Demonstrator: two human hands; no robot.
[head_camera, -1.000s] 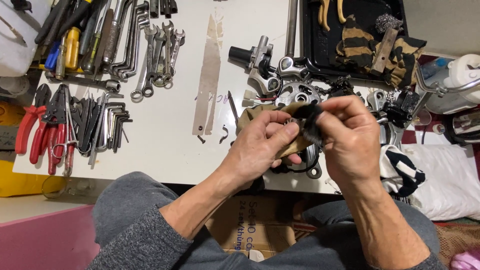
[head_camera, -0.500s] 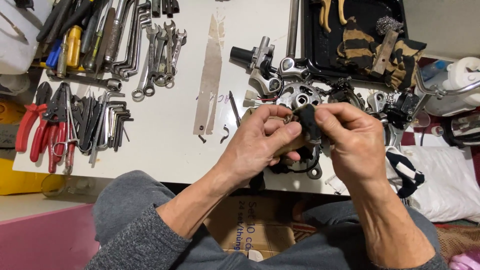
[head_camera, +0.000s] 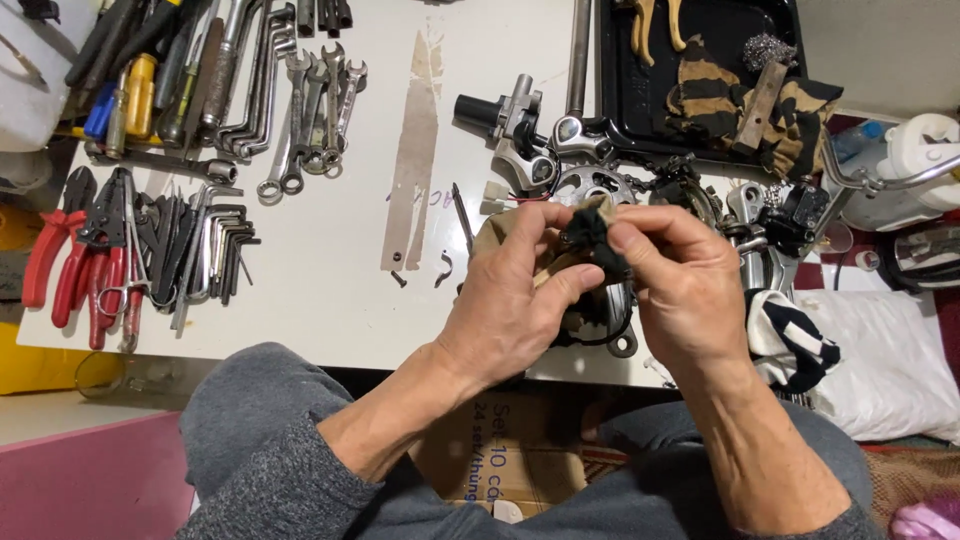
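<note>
My left hand (head_camera: 505, 300) and my right hand (head_camera: 680, 285) meet over the front edge of the white table (head_camera: 330, 300). Between their fingertips they pinch a small dark, greasy part (head_camera: 592, 240), partly wrapped in a tan rag (head_camera: 500, 235) that lies under my left fingers. The part's shape is mostly hidden by my fingers. Just beyond my hands lie metal bicycle parts (head_camera: 560, 160), among them a toothed sprocket and a dark handle stub.
Wrenches (head_camera: 300, 110) and hex keys (head_camera: 215, 240) lie at the left, with red-handled pliers (head_camera: 75, 255) at the far left. A black tray (head_camera: 640, 90) holds striped rags at the back right. A cardboard box (head_camera: 500, 450) sits between my knees.
My hands have shifted slightly to the right and kept working the dark part in the rag; my fingers have changed their grip on it.
</note>
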